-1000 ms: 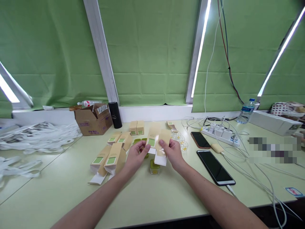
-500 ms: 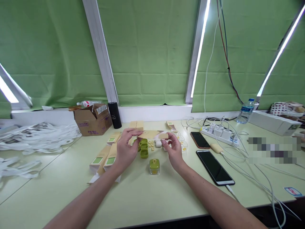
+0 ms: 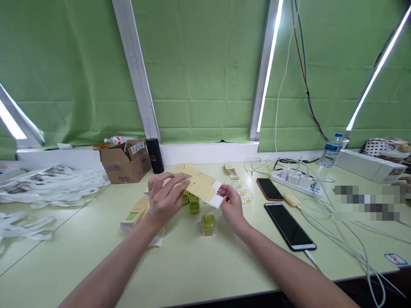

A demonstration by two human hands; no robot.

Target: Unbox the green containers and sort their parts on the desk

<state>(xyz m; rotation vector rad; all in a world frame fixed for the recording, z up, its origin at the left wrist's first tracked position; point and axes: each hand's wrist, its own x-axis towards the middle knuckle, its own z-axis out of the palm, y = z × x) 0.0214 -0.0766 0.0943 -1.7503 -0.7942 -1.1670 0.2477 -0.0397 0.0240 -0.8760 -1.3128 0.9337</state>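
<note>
White strips (image 3: 54, 184): a big messy pile, far left of the left hand (image 3: 165, 199).
Brown box (image 3: 126, 167): open on top, behind the left hand and to its left.
Tan boxes (image 3: 132, 215): on the bench (image 3: 189, 273) beside the left hand, partly hidden by it.
Left hand: grips the left end of the tan card (image 3: 202, 188).
Green cups (image 3: 194, 208): on the bench, just right of the left hand.
Tan card: up off the bench, tilted, between both hands.
Little jar (image 3: 208, 225): green lid on, below the card, left of the right hand (image 3: 233, 209).
Right hand: pinches the card's white end.
Clear cups (image 3: 246, 197): just behind the right hand, to its right.
Two phones (image 3: 290, 226): flat, right of the right hand.
</note>
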